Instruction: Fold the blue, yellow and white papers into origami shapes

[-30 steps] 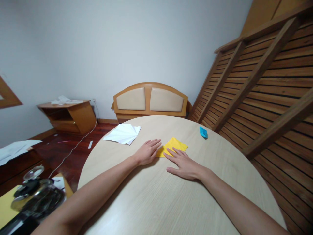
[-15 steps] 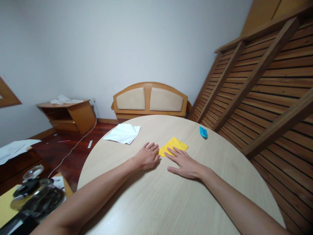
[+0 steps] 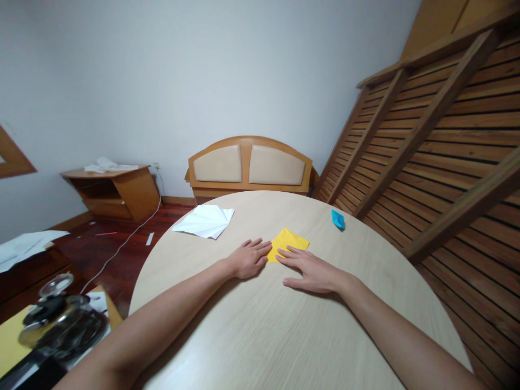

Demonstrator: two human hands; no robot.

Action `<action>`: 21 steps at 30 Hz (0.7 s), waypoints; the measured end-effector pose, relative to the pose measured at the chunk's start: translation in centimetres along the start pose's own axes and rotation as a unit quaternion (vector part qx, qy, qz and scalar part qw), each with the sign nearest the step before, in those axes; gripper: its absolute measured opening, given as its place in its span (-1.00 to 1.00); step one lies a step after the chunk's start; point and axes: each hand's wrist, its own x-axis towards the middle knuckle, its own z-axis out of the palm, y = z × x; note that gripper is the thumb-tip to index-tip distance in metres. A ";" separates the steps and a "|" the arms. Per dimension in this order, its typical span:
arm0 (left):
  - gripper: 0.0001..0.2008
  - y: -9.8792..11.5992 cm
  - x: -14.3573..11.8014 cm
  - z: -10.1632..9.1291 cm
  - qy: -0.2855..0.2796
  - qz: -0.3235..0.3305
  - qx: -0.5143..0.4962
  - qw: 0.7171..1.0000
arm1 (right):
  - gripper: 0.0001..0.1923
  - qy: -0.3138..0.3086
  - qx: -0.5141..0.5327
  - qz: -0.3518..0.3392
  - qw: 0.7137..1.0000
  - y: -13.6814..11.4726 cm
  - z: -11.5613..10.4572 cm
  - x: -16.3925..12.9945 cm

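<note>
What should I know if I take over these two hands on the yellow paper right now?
Left hand: flat on the round table, fingertips pressing the near-left corner of the yellow paper; nothing gripped.
Right hand: flat, fingers pressing the paper's near edge; nothing gripped.
Yellow paper: lies flat at table centre, already folded into a diamond-like shape. How many folds it has cannot be told.
Nearby: white folded paper at far left of the table, small blue folded piece at far right; neither is touched.
Left: probably further folds on the yellow paper; it does not look like a finished figure.
</note>
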 end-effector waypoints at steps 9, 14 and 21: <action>-0.58 0.0 0.2 0.4 0.107 0.042 0.040 0.993 | -0.66 0.027 -0.010 -0.025 0.999 0.4 -2.1 -0.8; -0.69 0.1 0.3 0.2 0.124 0.132 0.022 0.983 | -0.64 0.052 -0.003 -0.031 0.998 -0.1 -1.3 -0.4; -0.70 -0.1 0.4 0.2 0.112 0.137 0.039 0.983 | -0.60 0.067 0.001 -0.027 0.997 0.0 -0.5 -0.2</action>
